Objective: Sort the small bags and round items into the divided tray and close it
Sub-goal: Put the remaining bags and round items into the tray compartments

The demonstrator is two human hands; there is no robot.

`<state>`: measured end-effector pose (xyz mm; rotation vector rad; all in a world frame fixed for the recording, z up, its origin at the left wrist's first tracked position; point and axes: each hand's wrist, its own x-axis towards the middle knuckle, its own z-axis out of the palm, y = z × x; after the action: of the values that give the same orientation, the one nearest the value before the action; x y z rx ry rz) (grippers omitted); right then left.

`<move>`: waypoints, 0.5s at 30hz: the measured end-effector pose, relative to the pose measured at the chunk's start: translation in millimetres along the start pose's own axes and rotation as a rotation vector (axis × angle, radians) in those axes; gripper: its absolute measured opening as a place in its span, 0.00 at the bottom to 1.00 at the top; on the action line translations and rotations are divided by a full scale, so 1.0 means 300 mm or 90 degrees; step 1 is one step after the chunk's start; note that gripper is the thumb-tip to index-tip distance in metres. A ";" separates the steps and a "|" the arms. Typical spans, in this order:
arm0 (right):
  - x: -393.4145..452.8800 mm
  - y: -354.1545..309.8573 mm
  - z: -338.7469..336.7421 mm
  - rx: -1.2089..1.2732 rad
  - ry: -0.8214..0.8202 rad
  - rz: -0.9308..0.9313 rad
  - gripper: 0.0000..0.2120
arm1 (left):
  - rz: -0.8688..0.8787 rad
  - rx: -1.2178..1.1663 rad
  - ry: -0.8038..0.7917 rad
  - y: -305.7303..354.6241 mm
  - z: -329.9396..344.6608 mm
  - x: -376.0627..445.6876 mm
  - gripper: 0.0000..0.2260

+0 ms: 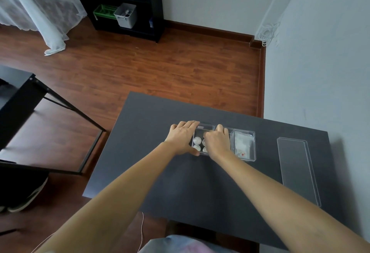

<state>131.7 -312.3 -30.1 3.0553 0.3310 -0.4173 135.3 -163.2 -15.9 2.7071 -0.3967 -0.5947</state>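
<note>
Head view: left hand [183,137] grips tray [252,146]; right hand [217,140] curled inside; four discs [197,140] visible.

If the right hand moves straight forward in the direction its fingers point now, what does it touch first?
The right hand reaches into the clear plastic divided tray with fingers curled downward. Going straight on, it would probably first meet the small round silver items or the tray floor beside them; the hand hides its fingertips, so depth is unclear.

tray [252,146] on table [160,172], lid [298,169] right
</note>
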 end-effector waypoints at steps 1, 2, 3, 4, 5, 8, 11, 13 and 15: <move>-0.004 0.001 0.001 -0.001 0.005 -0.004 0.03 | 0.000 0.003 0.000 0.000 0.000 0.000 0.50; -0.009 0.005 0.002 0.001 0.012 -0.009 0.04 | 0.000 0.005 -0.001 0.001 -0.001 0.001 0.50; -0.016 0.010 0.003 0.009 0.023 -0.015 0.05 | 0.000 0.008 -0.002 0.002 -0.003 0.002 0.50; -0.023 0.018 0.005 0.022 0.036 -0.023 0.07 | -0.001 0.011 -0.003 0.002 -0.005 0.003 0.50; -0.032 0.028 0.006 0.041 0.051 -0.034 0.09 | -0.002 0.014 -0.005 0.003 -0.007 0.003 0.50; -0.076 0.065 0.005 0.110 0.106 -0.064 0.14 | -0.005 0.024 -0.013 0.008 -0.015 0.004 0.51; -0.140 0.105 0.004 0.167 0.167 -0.069 0.12 | -0.009 0.025 -0.019 0.013 -0.019 0.004 0.50; -0.190 0.141 0.011 0.205 0.211 -0.055 0.10 | -0.013 0.029 -0.026 0.020 -0.021 0.001 0.50; -0.244 0.193 0.023 0.233 0.241 -0.028 0.10 | -0.011 0.026 -0.028 0.036 -0.023 -0.003 0.51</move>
<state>73.6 -384.1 -16.4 3.4844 0.3701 0.1243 135.5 -170.9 -5.5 2.7419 -0.4019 -0.6588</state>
